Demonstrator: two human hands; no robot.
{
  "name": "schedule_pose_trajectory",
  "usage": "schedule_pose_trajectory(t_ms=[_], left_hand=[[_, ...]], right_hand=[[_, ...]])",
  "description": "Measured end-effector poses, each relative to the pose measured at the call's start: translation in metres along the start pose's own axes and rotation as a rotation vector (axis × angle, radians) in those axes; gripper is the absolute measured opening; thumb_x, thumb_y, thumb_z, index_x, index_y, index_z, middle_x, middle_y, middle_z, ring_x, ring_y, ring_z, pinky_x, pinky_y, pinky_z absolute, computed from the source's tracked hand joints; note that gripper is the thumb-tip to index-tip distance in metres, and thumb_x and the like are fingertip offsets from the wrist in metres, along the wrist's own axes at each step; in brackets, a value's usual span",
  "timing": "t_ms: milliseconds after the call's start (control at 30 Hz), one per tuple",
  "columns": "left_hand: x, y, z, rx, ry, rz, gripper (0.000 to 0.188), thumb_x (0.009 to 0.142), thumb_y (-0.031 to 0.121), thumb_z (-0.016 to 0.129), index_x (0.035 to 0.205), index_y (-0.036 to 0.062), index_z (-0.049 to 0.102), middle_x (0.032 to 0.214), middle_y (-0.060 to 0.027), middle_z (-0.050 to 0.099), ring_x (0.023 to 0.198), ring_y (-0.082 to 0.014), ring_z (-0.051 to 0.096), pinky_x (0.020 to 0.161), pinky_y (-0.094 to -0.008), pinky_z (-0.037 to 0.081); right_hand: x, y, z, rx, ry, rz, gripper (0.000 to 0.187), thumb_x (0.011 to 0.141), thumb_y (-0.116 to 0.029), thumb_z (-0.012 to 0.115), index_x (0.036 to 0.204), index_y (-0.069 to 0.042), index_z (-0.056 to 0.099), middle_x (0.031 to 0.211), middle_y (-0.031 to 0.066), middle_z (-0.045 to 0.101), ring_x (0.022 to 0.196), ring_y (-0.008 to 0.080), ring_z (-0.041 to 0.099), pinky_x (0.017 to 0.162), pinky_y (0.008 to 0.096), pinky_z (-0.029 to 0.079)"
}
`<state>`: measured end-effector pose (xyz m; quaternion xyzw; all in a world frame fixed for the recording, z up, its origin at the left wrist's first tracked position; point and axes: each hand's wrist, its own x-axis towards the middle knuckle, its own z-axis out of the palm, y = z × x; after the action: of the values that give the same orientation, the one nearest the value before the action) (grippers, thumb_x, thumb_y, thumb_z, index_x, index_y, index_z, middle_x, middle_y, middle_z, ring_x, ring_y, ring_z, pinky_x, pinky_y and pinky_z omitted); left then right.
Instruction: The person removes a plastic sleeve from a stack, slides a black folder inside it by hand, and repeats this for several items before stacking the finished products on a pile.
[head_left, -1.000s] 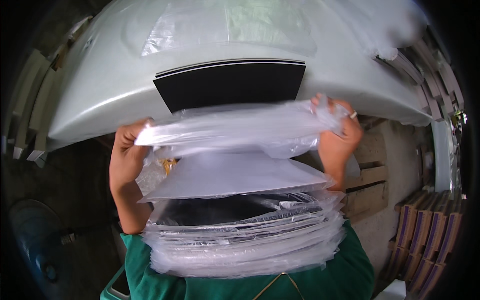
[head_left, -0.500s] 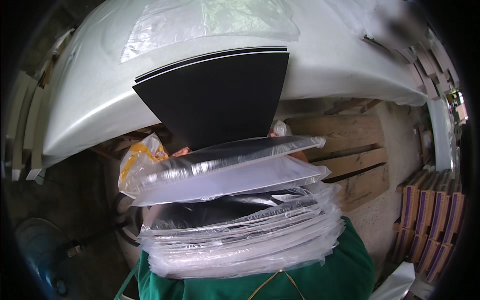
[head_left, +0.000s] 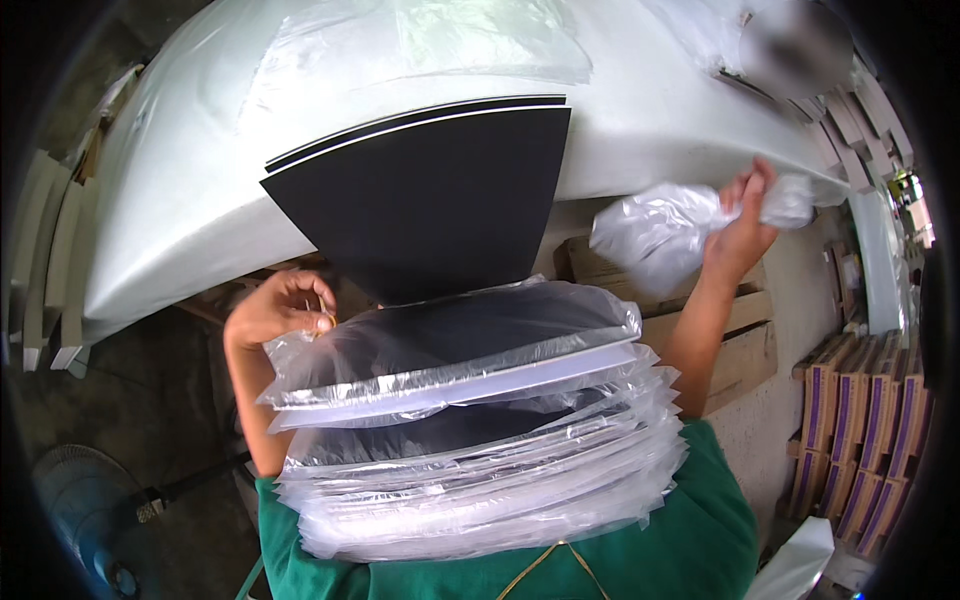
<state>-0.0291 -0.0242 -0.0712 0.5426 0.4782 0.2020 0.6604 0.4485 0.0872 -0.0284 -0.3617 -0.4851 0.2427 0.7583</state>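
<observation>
A thick stack of flat boards in clear plastic sleeves (head_left: pixel 480 500) rests against my green-clothed front, the topmost sleeved black board (head_left: pixel 470 335) tilted upward. Beyond it, several bare black boards (head_left: pixel 430 200) lean on the white-covered table's edge. Thumb and fingers of my left hand (head_left: pixel 285 308) are pinched beside the top sleeve's left corner, with clear plastic and a small yellow-orange bit at the fingertips. Out to the right, my right hand (head_left: pixel 740 225) is raised and closed round a crumpled clear plastic bag (head_left: pixel 660 230), which is blurred and bulges from both sides of the fist.
Thin plastic sheets (head_left: pixel 420 40) lie on the white-covered table (head_left: pixel 660 110). Wooden planks (head_left: pixel 735 350) are at the right, with stacked cardboard boxes (head_left: pixel 860 440) farther over. A blue fan (head_left: pixel 80 510) stands lower left. White boards (head_left: pixel 45 255) stand at the left edge.
Both hands have come out from behind the stack. My right hand has swung up and right with the clear bag. The yellow-printed bag at the left is now mostly out of sight.
</observation>
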Motion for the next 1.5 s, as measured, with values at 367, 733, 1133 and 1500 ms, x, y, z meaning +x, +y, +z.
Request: schedule_pose_trajectory(t_ms=[367,733,1133,1500], left_hand=[[0.046,0.115,0.116,0.460,0.442,0.708,0.020,0.076,0.015,0.064,0.085,-0.0014,0.057,0.069,-0.0025,0.055,0.068,-0.0095,0.049,0.058,-0.0235,0.041],[0.048,0.095,0.119,0.047,0.789,0.671,0.017,0.081,0.013,0.059,0.090,-0.0022,0.057,0.076,-0.0017,0.058,0.068,-0.0058,0.049,0.062,-0.0189,0.040],[0.051,0.092,0.114,0.211,0.827,0.762,0.012,0.081,0.011,0.058,0.075,0.0010,0.060,0.069,-0.0050,0.057,0.064,-0.0115,0.050,0.060,-0.0233,0.040],[0.047,0.085,0.101,0.287,-0.074,0.405,0.018,0.072,0.018,0.069,0.080,0.0035,0.063,0.077,-0.0038,0.058,0.071,-0.0138,0.054,0.064,-0.0264,0.043]], right_hand=[[-0.095,-0.040,0.141,0.756,-0.959,0.870,0.068,0.086,-0.039,0.045,0.133,0.000,0.016,0.136,0.0143,0.023,0.124,0.0236,0.027,0.100,0.0359,0.026],[-0.102,-0.031,0.141,0.537,-0.862,0.828,0.023,0.080,-0.014,0.062,0.098,-0.002,0.055,0.090,0.0034,0.058,0.080,0.0112,0.055,0.072,0.0256,0.044],[-0.102,-0.031,0.138,0.732,-0.807,1.004,0.021,0.075,-0.014,0.059,0.092,-0.001,0.053,0.086,0.0082,0.056,0.078,0.0155,0.055,0.073,0.0294,0.045],[-0.050,-0.016,0.098,0.924,-0.860,0.902,0.021,0.076,-0.013,0.060,0.093,-0.006,0.051,0.076,0.0049,0.057,0.062,0.0136,0.054,0.062,0.0266,0.045]])
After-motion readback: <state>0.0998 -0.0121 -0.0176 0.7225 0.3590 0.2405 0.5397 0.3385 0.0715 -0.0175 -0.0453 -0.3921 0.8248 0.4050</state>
